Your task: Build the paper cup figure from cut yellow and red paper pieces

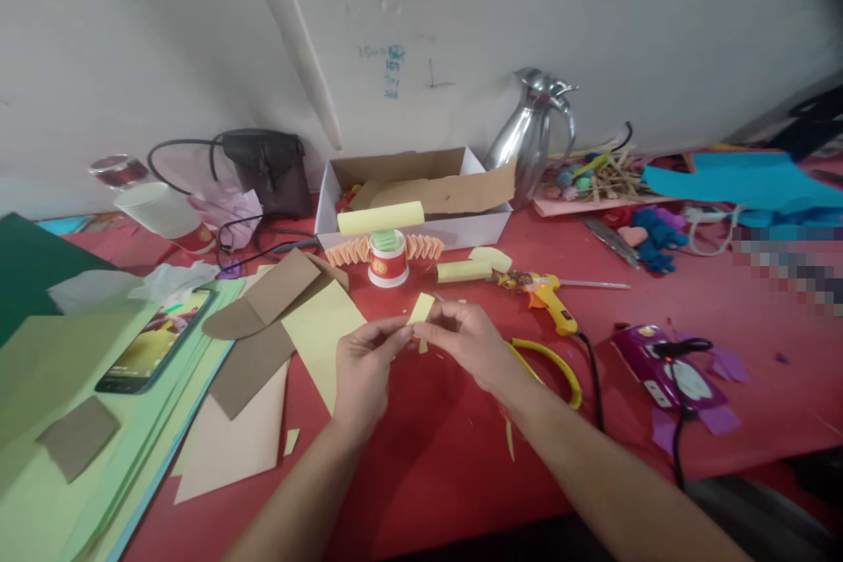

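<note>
Nothing can be read: the blue scribble [393,70] on the wall at upper centre is too blurred.

Red table [724,369] carries paper sheets [322,325], glue gun [546,291], box [408,193], jug [530,136], perhaps a phone [154,342].

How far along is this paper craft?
Seemingly midway. Done: two yellow paper rolls and an orange pleated strip by the small cup. In hand: both hands pinch a yellow paper scrap. Uncut sheets remain.
</note>
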### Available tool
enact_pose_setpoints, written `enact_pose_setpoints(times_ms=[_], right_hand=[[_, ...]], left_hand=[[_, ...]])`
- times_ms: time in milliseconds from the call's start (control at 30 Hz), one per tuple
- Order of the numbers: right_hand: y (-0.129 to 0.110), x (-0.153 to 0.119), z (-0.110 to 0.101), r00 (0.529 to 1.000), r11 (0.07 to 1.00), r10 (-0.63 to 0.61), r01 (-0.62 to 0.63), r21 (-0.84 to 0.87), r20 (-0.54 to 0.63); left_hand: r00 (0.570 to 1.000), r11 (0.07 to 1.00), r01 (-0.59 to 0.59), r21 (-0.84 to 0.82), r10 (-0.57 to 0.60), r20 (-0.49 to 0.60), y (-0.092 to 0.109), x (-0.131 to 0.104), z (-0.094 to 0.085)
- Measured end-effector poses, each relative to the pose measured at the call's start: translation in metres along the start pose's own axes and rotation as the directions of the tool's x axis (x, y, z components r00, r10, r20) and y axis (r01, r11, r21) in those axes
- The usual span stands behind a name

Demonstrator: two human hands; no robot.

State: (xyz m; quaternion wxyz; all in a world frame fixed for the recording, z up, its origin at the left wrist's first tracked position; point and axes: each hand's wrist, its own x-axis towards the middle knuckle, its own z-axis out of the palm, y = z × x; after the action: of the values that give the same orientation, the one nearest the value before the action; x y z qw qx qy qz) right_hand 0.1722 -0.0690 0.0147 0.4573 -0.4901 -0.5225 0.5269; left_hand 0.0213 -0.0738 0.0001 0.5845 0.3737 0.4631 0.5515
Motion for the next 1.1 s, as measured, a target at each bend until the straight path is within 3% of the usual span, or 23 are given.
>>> enact_pose_setpoints(times_ms=[233, 400, 433, 500, 533, 600, 667, 767, 933, 1100], right_hand=[[0.008, -0.001, 0.01, 0.993, 0.987, 0.027, -0.008, 0.161, -0.115], [0.008, -0.002, 0.01, 0.987, 0.977, 0.085, -0.056, 0.206, -0.134], [0.008, -0.002, 0.008, 0.984, 0.987, 0.038, -0.01, 0.16, -0.172], [0.006, -0.002, 0.001, 0.955, 0.982, -0.186, 0.175, -0.066, -0.232], [0.005, -0.001, -0.003, 0.918, 0.93, -0.336, 0.288, -0.228, -0.211], [0.004, 0.0, -0.01, 0.825, 0.728, -0.564, 0.472, -0.496, -0.043], [0.004, 0.002, -0.015, 0.76, 0.564, -0.64, 0.565, -0.603, 0.114], [0.007, 0.005, -0.017, 0.722, 0.49, -0.673, 0.598, -0.634, 0.161], [0.007, 0.006, -0.016, 0.716, 0.509, -0.678, 0.621, -0.596, 0.166], [0.004, 0.003, -0.011, 0.81, 0.692, -0.58, 0.546, -0.472, 0.088]], left_hand=[[0.987, 0.979, 0.15, -0.14, -0.142, 0.069, 0.001, 0.001, 0.003], [0.966, 0.953, 0.256, -0.162, -0.255, 0.026, 0.007, 0.007, 0.0], [0.961, 0.949, 0.276, -0.155, -0.278, 0.011, 0.008, 0.009, -0.002], [0.946, 0.937, 0.322, -0.134, -0.325, -0.005, 0.01, 0.012, -0.006], [0.938, 0.931, 0.344, -0.121, -0.347, -0.003, 0.011, 0.014, -0.008], [0.926, 0.922, 0.377, -0.09, -0.377, 0.019, 0.013, 0.015, -0.01], [0.922, 0.92, 0.388, -0.059, -0.386, 0.042, 0.015, 0.015, -0.01], [0.928, 0.928, 0.372, -0.016, -0.371, 0.039, 0.017, 0.014, -0.01], [0.963, 0.963, 0.266, 0.032, -0.267, 0.022, 0.018, 0.011, -0.009], [0.976, 0.98, 0.184, 0.073, -0.191, 0.108, 0.016, 0.01, -0.011]])
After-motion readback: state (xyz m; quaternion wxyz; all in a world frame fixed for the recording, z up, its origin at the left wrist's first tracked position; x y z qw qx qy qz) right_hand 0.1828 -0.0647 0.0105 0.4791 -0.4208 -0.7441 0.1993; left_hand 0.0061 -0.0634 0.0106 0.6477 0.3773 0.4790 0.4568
